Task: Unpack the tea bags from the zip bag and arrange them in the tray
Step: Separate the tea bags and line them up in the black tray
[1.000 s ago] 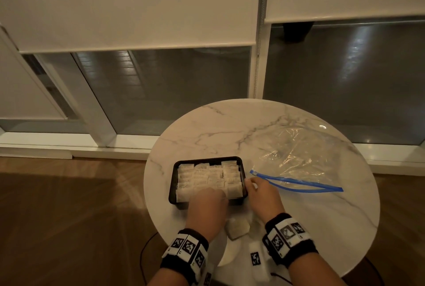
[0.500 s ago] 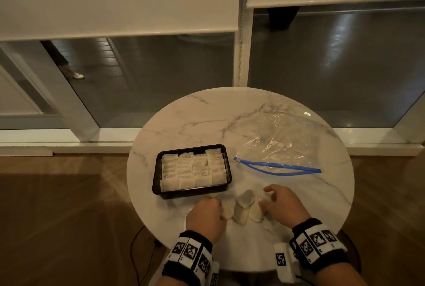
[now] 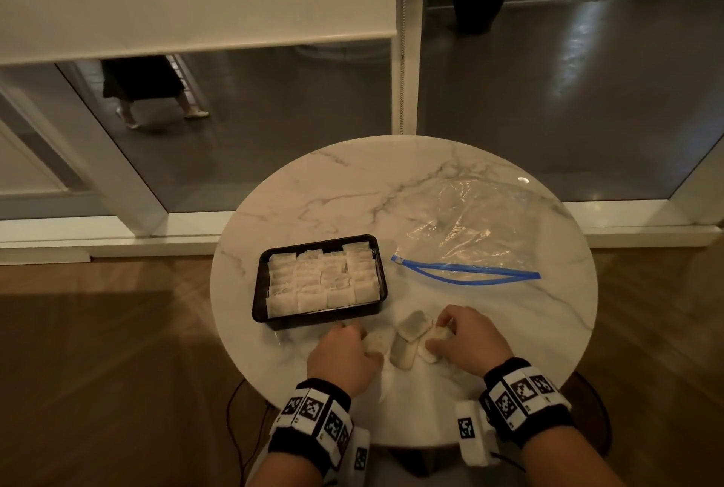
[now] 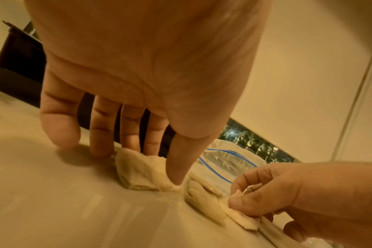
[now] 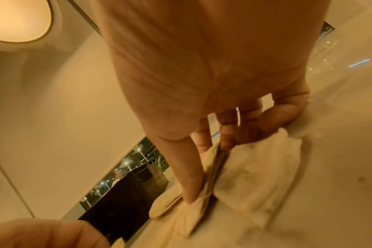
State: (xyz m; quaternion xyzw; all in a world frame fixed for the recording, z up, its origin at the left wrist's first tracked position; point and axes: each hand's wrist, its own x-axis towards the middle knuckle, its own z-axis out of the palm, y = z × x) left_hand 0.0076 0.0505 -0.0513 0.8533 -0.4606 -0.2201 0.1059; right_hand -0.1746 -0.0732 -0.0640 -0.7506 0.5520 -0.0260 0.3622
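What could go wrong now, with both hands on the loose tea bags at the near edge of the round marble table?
1. The loose tea bags overlap in a pile, with string showing around the right hand's bag; lifting one may drag its neighbours.
2. They lie close to the round marble table's near edge, so a nudged bag could fall.
3. The black rectangular tray already looks packed; pressing more in may upset the rows. The left hand grips one bag.

No words, brand names or numbers can be read in any view. The only markings are black-and-white square code patterns on the wristbands (image 3: 313,414) at the lower middle of the head view, and they carry no legible characters. The tea bags (image 3: 323,283) show no readable tags.
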